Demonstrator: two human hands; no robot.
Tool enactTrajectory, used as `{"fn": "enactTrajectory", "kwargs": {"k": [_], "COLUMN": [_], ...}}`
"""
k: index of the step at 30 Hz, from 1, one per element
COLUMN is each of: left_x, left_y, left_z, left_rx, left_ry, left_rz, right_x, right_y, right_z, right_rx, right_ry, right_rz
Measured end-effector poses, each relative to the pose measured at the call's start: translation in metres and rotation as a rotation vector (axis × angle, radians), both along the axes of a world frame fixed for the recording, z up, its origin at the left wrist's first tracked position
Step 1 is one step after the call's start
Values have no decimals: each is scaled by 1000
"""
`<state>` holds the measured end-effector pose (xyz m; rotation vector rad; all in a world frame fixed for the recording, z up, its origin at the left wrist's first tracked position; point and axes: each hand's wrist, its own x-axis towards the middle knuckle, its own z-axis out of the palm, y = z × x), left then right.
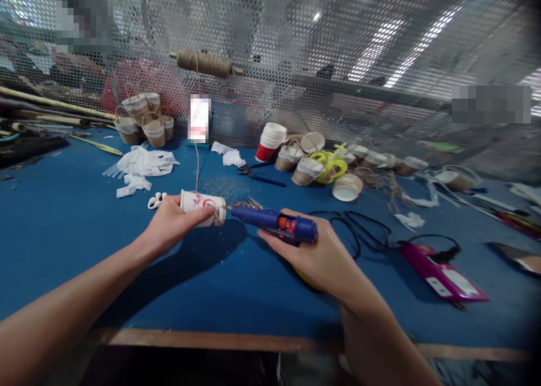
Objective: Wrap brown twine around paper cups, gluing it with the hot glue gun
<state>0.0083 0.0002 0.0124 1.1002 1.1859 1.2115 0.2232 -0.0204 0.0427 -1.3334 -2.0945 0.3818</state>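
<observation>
My left hand (171,225) is closed around a white paper cup with red print (202,207), held on its side above the blue table (63,228). A strand of twine (196,166) runs up from the cup toward the spool (204,62) on the mesh wall. My right hand (315,256) grips a blue glue gun (274,221). Its nozzle touches the cup's bottom end. The gun's black cord (359,228) trails off to the right.
Twine-wrapped cups (143,121) stand at the back left beside white scraps (146,163). More cups, yellow loops (329,163) and scissors (257,174) lie at the back centre. A magenta power strip (443,273) sits at the right. Behind the mesh a person sits.
</observation>
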Motion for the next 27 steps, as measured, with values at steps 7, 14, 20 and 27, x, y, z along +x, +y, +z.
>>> {"fn": "enactTrajectory", "kwargs": {"k": [7, 14, 20, 27], "left_x": [0, 1, 1, 0], "left_y": [1, 0, -1, 1], "left_z": [2, 2, 2, 2], "left_rx": [-26, -27, -37, -68], "left_ry": [-7, -25, -45, -73], "left_rz": [75, 34, 19, 66], "right_x": [0, 0, -2, -2], "right_y": [-2, -1, -2, -5], "right_z": [-2, 0, 2, 3], "right_rx": [-46, -22, -47, -41], "right_ry": [19, 21, 27, 6], "right_rz": [17, 4, 27, 53]}}
